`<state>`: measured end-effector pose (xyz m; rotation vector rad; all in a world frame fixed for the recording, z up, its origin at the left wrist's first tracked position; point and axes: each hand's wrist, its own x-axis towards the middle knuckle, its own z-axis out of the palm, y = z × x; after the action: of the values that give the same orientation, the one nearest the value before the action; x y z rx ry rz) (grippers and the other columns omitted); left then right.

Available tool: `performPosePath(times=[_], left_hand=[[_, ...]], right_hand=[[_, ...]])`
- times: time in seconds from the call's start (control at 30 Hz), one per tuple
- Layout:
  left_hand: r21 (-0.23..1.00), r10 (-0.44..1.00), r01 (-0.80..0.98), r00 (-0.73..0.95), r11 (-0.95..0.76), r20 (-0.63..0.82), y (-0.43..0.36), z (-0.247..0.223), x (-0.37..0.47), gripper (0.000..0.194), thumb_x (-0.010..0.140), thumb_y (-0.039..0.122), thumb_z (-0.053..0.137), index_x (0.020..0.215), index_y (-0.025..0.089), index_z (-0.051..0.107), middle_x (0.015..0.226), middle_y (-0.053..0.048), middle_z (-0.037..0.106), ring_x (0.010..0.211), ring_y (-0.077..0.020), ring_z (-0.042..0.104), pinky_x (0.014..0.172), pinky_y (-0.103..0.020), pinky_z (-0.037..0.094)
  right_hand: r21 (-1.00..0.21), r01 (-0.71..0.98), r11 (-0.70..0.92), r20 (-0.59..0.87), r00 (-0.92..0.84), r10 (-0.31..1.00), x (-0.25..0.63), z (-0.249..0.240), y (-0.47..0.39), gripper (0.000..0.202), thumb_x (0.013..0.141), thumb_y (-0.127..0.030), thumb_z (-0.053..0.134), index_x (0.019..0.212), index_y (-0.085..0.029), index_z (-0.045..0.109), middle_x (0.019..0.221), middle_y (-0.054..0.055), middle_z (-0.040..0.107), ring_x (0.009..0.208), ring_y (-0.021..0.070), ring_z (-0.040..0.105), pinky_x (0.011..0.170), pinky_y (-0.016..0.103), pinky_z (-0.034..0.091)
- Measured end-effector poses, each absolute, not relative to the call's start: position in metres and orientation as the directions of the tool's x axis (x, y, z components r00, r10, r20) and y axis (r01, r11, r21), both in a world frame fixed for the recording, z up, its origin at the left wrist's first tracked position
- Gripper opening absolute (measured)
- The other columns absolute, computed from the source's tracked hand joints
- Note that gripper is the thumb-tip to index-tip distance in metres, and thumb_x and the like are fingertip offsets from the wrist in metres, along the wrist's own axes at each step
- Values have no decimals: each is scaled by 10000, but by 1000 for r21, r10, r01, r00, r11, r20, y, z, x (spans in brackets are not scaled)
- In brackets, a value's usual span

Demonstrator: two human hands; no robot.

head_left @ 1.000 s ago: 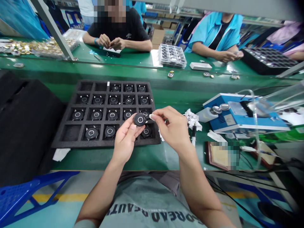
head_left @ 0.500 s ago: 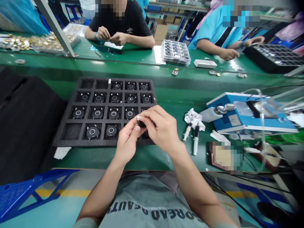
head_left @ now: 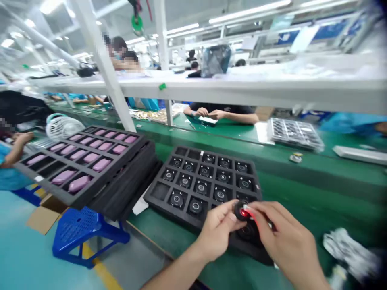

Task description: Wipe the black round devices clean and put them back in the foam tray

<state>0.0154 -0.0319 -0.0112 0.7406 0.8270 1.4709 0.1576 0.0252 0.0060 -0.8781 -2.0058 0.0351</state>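
My left hand grips a round black smartwatch body by its edge, thumb and fingers closed. The watch is tilted with its sensor back toward me, and a red light glows there. My right hand pinches a small white piece against the watch back; its exact kind is too small to tell. Both hands are over the near right part of a black foam tray. Similar watch bodies lie back-up in most of its compartments. My hands partly cover the tray's right compartments.
To the left, stacked black foam trays hold purple items on top. A white fan and a blue stool are beyond and below. Crumpled white paper lies right. A co-worker's hands work across the bench.
The view has swung left and up, bringing the purple items and fan into sight. The watch back now shows between my hands with its red light on.
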Motion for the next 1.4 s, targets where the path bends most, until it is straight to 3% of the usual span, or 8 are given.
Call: performPosePath(times=[0.2, 0.4, 0.57, 0.7, 0.8, 1.07, 1.23, 1.4], left_hand=[[864, 999, -500, -17, -51, 49, -39, -2, 17, 693, 845, 637, 795, 1363, 182, 725, 1423, -180, 682, 1372, -428, 598, 1168, -635, 463], [855, 998, -519, -56, -23, -7, -37, -11, 17, 769, 782, 660, 839, 1340, 143, 727, 1360, -198, 706, 1342, -427, 624, 1166, -632, 470], [826, 999, -563, -47, -27, 0, -35, -10, 17, 636, 791, 590, 862, 1285, 202, 766, 1334, -152, 736, 1291, -408, 669, 1163, -617, 492], [798, 996, -603, -79, -12, -45, -30, -5, 18, 492, 775, 461, 908, 1197, 231, 800, 1278, -105, 774, 1238, -377, 708, 1137, -589, 533], [812, 997, -583, -51, 15, -55, -18, -8, 15, 469, 828, 415, 877, 1243, 220, 777, 1300, -112, 767, 1228, -325, 722, 1112, -532, 569], [890, 998, -456, 38, -32, 55, -14, -15, 14, 437, 952, 407, 755, 1355, 240, 722, 1462, -101, 682, 1393, -330, 613, 1152, -493, 549], [864, 998, -499, -30, -61, 53, -16, -19, 16, 407, 961, 411, 743, 1333, 245, 731, 1405, -95, 716, 1329, -311, 662, 1116, -484, 580], [877, 999, -479, 14, -39, 52, -17, -20, 16, 434, 975, 408, 726, 1370, 231, 705, 1432, -98, 697, 1357, -308, 637, 1139, -479, 562]], right_hand=[[-257, 578, 775, 761, -373, 531, 156, 8, 22, 245, 1088, -364, 505, 996, -239, 694, 962, 1, 767, 793, 146, 733, 696, 268, 512], [-288, 581, 761, 770, -331, 545, 166, 1, 26, 278, 1079, -418, 507, 972, -242, 694, 909, 7, 765, 773, 162, 739, 676, 285, 520], [-442, 584, 681, 691, -262, 673, 165, 8, 23, 168, 1021, -409, 591, 988, -289, 704, 839, 25, 745, 648, 200, 686, 576, 349, 513], [-608, 481, 631, 609, -227, 760, 166, 18, 20, 122, 999, -289, 608, 921, -261, 698, 872, 27, 742, 756, 198, 686, 687, 357, 542], [-666, 465, 583, 561, -203, 802, 170, 18, 28, 110, 987, -250, 640, 892, -237, 695, 852, 6, 719, 740, 155, 649, 672, 302, 508], [-536, 571, 621, 590, -273, 760, 162, 23, 32, 146, 1024, -215, 575, 899, -226, 651, 880, 21, 686, 790, 160, 632, 699, 296, 469], [-478, 605, 637, 612, -290, 735, 166, 21, 31, 122, 1034, -214, 575, 938, -224, 650, 910, 34, 699, 805, 167, 640, 696, 297, 472], [-430, 619, 657, 626, -320, 712, 164, 22, 29, 142, 1043, -209, 553, 949, -222, 658, 912, 41, 709, 805, 168, 646, 699, 294, 492]])
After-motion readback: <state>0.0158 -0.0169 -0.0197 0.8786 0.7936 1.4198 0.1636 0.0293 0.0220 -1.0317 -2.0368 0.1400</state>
